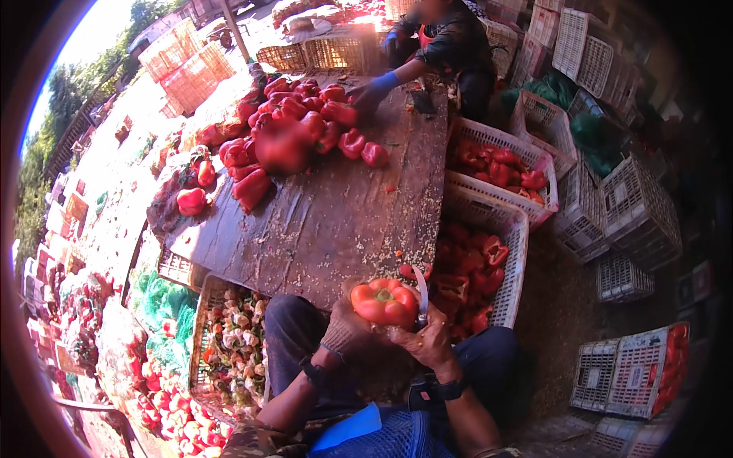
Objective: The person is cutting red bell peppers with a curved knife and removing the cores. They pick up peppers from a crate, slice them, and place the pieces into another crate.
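My left hand [346, 329], in a knitted glove, holds a red bell pepper [384, 303] above my lap, its green stem facing up. In my bare right hand [429, 342] is a small knife with a curved blade [422, 289], which points up along the pepper's right side. The right thumb reaches towards the pepper's underside; whether it touches is hard to tell. Just beyond my hands lies the near edge of a wooden board table [338, 229], scattered with pale seeds. A small red pepper piece [408, 271] rests on that edge.
A heap of red peppers [309, 114] covers the table's far left. Across it, a co-worker's gloved hand [369, 94] reaches to the heap. Crates of cut peppers [518, 269] [552, 189] stand along the right side. By my left knee, a crate [197, 343] holds pepper cores [237, 343].
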`<state>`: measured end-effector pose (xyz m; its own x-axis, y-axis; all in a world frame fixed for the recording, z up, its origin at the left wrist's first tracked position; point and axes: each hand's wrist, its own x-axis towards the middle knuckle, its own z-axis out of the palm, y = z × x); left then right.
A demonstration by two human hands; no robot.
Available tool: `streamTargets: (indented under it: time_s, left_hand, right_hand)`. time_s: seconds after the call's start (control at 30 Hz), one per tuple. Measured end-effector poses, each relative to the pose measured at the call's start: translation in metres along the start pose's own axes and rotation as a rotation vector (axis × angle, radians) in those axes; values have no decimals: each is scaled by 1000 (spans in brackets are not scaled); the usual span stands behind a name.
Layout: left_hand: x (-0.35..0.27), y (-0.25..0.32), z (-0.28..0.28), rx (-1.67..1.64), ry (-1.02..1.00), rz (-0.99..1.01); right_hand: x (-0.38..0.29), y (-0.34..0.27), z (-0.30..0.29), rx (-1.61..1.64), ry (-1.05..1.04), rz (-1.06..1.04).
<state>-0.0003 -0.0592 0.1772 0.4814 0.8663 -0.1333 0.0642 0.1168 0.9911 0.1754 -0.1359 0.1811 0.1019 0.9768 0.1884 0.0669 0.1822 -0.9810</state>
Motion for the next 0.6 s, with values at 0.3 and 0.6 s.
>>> streamTargets:
  time_s: [0.3,0.6]
  left_hand:
    - [8,27,5,-175,-170,-63]
    - [21,-5,-10,-122,-296,-166]
  right_hand:
    - [1,2,-11,257,-57,231]
    - [4,32,-35,417,-121,290]
